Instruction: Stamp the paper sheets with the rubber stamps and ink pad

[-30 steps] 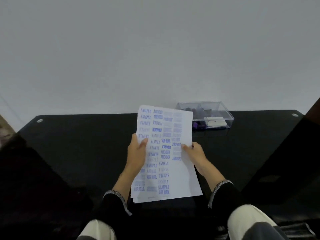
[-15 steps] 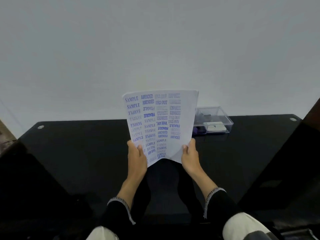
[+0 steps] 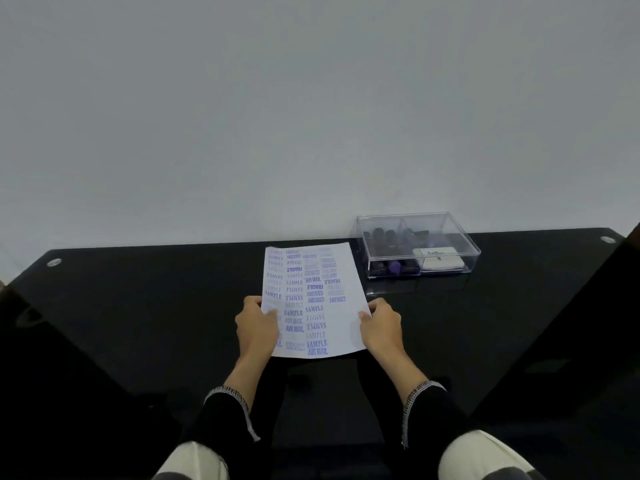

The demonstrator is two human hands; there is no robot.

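- Paper (image 3: 320, 299), a sheet already crowded with blue stamp marks, lies near the middle of the desk (image 3: 138, 306), its far edge close to the desk's back edge; whether it lies fully flat or is held just off the surface cannot be told.
- Left hand (image 3: 258, 329) pinches the sheet's left edge, thumb on top; right hand (image 3: 381, 329) pinches the right edge likewise. The hands are apart, one on each side.
- Box (image 3: 417, 245), clear and lidded, sits at the back edge of the desk, just right of the sheet's far corner and not touching it. Dark stamps (image 3: 391, 235) fill its left part; a white ink pad (image 3: 438, 259) lies in its right part.
- Step in hand, judging by this: placing or squaring up the sheet, before any stamping.
- The sheet's right margin and lower right corner look bare, so room for more marks seems to remain there.
- Next move would call for letting go with the right hand, opening the box, and taking out a stamp and the pad, while the left hand steadies the sheet.
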